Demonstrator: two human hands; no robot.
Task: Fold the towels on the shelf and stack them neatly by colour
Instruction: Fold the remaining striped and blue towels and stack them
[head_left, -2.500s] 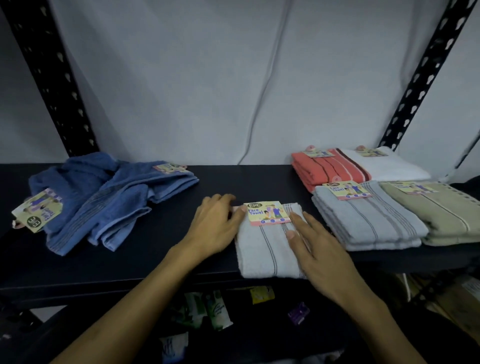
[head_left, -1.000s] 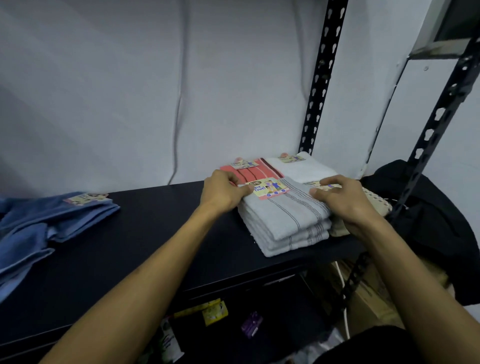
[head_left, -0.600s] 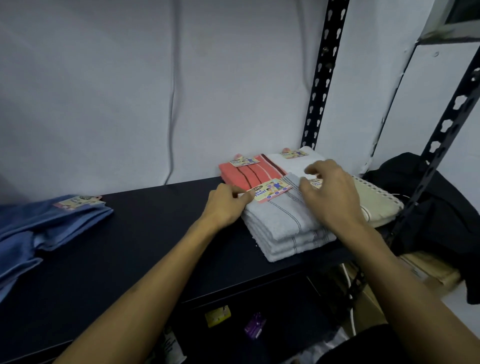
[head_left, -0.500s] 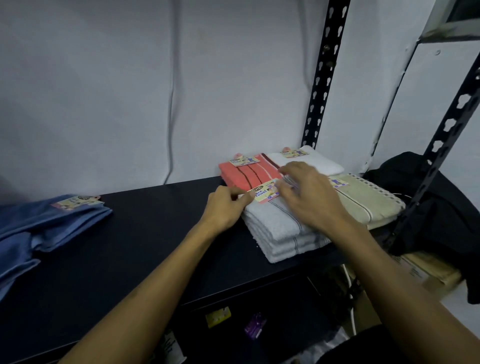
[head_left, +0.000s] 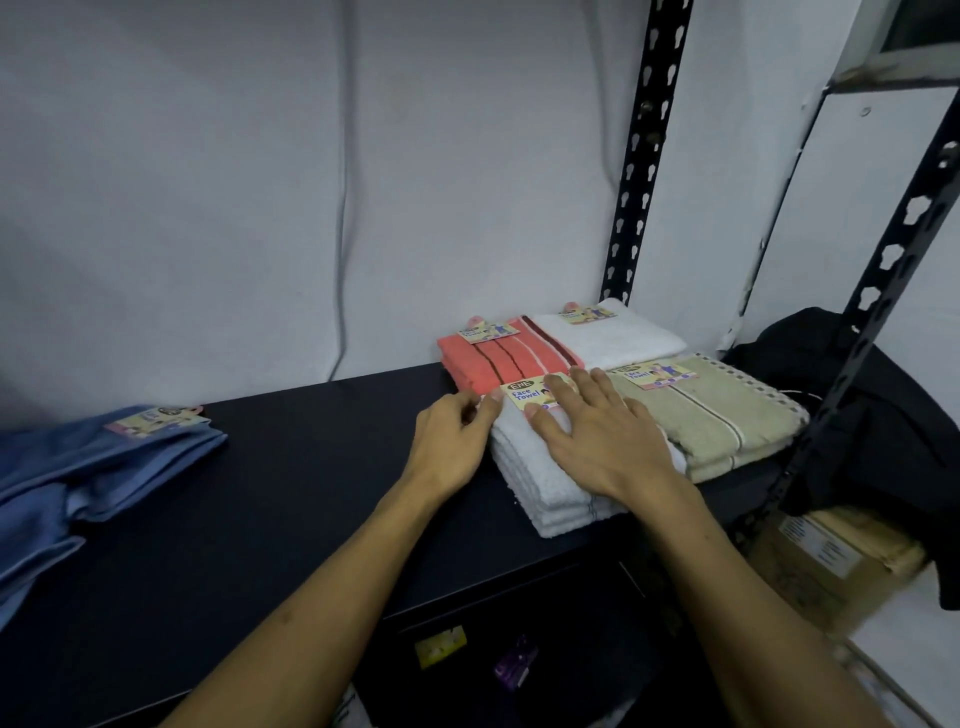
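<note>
Black shelf (head_left: 291, 499) against grey wall (head_left: 260, 182) bears folded towels (head_left: 540, 483), hands (head_left: 608, 441) pressing.

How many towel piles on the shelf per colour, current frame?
Blue, unfolded heap: 1
Coral: 1
White, back: 1
Beige: 1
Pale grey-white stack, under both hands: 1
Total: 5 piles. Towels per pile can't be counted.
</note>
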